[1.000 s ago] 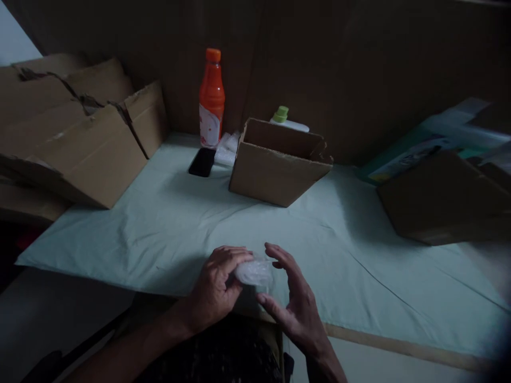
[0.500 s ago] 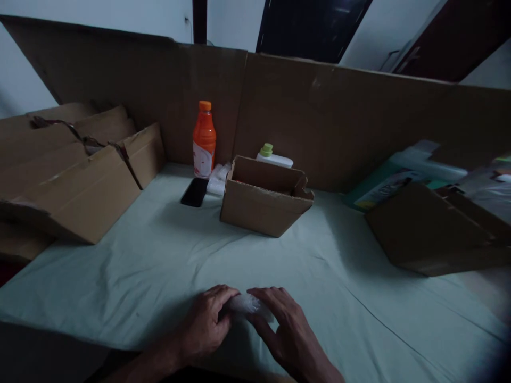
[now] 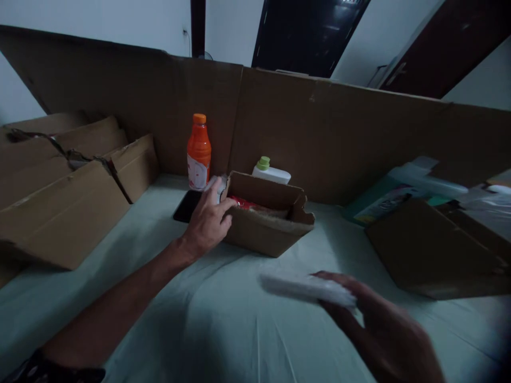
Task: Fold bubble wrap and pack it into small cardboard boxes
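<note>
My left hand point(image 3: 207, 221) reaches forward with its fingers spread against the left end of a small open cardboard box point(image 3: 266, 230) that holds something red. My right hand point(image 3: 383, 324), blurred, holds a flat clear plastic packet point(image 3: 305, 287) above the pale green cloth point(image 3: 191, 314), to the right of and nearer than the box. A black phone point(image 3: 186, 206) lies just left of my left hand.
An orange bottle point(image 3: 198, 153) and a white bottle with a green cap point(image 3: 271, 172) stand by the cardboard back wall point(image 3: 339, 133). Big torn boxes point(image 3: 64, 197) fill the left. A closed box point(image 3: 431, 250) and packaging lie at the right.
My hands parted: the left one went forward to the small box, the right one carried the plastic packet off to the right. The camera tilted up.
</note>
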A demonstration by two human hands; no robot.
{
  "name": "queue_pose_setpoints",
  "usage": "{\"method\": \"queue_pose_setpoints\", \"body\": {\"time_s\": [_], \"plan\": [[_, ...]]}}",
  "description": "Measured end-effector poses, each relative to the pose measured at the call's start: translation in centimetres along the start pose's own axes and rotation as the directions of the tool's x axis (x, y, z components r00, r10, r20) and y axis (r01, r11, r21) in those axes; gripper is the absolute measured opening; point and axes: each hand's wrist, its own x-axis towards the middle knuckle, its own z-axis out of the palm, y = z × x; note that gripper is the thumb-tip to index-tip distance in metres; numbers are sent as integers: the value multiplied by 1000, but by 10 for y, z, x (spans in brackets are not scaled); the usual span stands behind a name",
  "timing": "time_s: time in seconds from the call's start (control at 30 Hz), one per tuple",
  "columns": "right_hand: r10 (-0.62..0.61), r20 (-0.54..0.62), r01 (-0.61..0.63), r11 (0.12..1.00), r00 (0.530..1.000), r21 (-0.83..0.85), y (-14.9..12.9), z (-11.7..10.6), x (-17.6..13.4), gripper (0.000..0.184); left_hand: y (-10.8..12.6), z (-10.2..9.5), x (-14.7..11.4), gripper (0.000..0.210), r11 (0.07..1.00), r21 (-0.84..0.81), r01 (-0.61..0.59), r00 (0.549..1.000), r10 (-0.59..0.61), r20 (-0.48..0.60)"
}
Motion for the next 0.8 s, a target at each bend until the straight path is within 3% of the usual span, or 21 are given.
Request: {"method": "queue_pose_setpoints", "body": {"time_s": [0.1,0.17,0.3,0.4,0.57,0.7,0.77,0.8], "plan": [[42,-118,-61,985,992,-162,11,-15,31,29,-7,12,-16,24,997,-76,24,1000,-22,20],[41,-117,-60,984,992,-166,14,-14,62,26,-9,14,-29,27,990,-134,51,999,-48,26],[-93,90,88,994,992,63,12,18,134,26,-9,14,-38,31,982,-154,108,994,-103,40],[-110,251,95,993,962,74,13,48,171,25,-10,15,-39,33,983,-154,103,995,-100,30],[-23,333,12,999,943,36,25,63,187,15,-10,19,-49,36,986,-157,59,998,-63,-19],[18,405,-7,1000,914,-28,17,75,189,11,-6,21,-53,34,990,-141,10,999,-16,-45],[27,505,21,996,863,-88,7,92,190,8,-5,21,-53,35,990,-140,-19,999,12,-49],[43,578,42,990,815,-133,2,102,191,10,-5,21,-53,35,989,-142,-30,998,22,-52]]}}
